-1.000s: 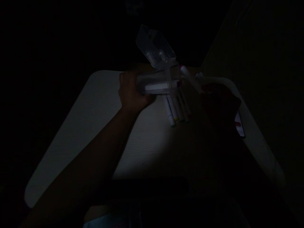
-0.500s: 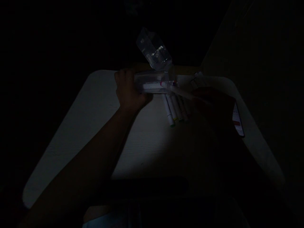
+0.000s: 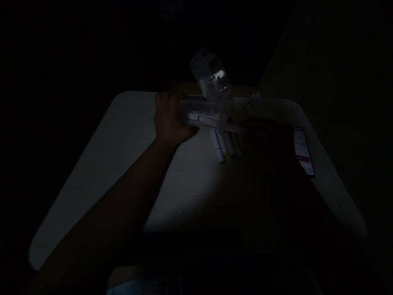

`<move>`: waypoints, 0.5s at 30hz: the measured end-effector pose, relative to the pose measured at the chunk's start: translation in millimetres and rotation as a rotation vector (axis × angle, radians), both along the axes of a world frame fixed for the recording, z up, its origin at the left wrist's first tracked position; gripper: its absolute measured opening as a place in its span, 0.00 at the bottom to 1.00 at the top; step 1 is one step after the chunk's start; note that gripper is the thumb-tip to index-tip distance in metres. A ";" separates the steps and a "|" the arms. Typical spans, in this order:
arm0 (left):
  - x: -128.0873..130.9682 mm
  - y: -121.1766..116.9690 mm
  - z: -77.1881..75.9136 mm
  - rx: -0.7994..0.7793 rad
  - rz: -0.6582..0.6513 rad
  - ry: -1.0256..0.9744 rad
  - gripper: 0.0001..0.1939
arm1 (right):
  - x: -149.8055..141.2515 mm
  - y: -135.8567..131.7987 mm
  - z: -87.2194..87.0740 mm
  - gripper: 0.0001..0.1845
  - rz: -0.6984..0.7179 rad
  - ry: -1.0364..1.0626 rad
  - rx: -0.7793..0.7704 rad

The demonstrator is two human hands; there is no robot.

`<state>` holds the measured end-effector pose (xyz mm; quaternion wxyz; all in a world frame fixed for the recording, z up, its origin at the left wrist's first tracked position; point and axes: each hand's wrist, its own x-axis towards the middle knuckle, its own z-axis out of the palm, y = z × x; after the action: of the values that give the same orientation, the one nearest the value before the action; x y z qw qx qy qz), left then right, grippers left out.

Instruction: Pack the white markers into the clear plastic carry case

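In dim light, my left hand [image 3: 170, 119] is wrapped round the base of a clear plastic case [image 3: 196, 105], which lies on its side with its mouth to the right. The case's hinged lid [image 3: 211, 76] hangs open above the mouth. My right hand [image 3: 265, 137], deep in shadow, grips a white marker [image 3: 211, 121] whose pink-banded end is inside the case. At least one other white marker lies in the case. Just below the mouth, several white markers [image 3: 218, 151] with coloured ends rest on the table, partly hidden by the case and the right hand.
More markers [image 3: 251, 107] lie beyond my right hand at the table's far side. A phone [image 3: 302, 151] with a lit screen is on the right of the white table [image 3: 101, 164]. Everything around the table is nearly black.
The pink-banded marker has slid left, from the case's mouth to well inside, with my right hand following. The case, its lid and my left hand have shifted slightly right and down.
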<state>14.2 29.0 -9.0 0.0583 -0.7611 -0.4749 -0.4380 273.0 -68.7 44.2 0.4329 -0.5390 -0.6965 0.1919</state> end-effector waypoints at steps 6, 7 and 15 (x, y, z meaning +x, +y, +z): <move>1.7 -2.9 2.0 -0.044 -0.064 -0.029 0.36 | -0.6 2.3 -2.5 0.08 -0.020 -0.026 0.026; 2.6 -4.4 2.9 -0.045 -0.065 -0.038 0.36 | 0.5 3.9 -4.0 0.07 -0.011 -0.029 0.062; 4.6 -8.3 6.7 -0.051 -0.048 -0.082 0.32 | 9.6 14.5 -10.9 0.08 0.059 -0.153 0.376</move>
<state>18.8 20.7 -2.4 0.0089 -0.7549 -0.4695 -0.4578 282.6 -54.2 33.3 0.4660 -0.4410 -0.7665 0.0297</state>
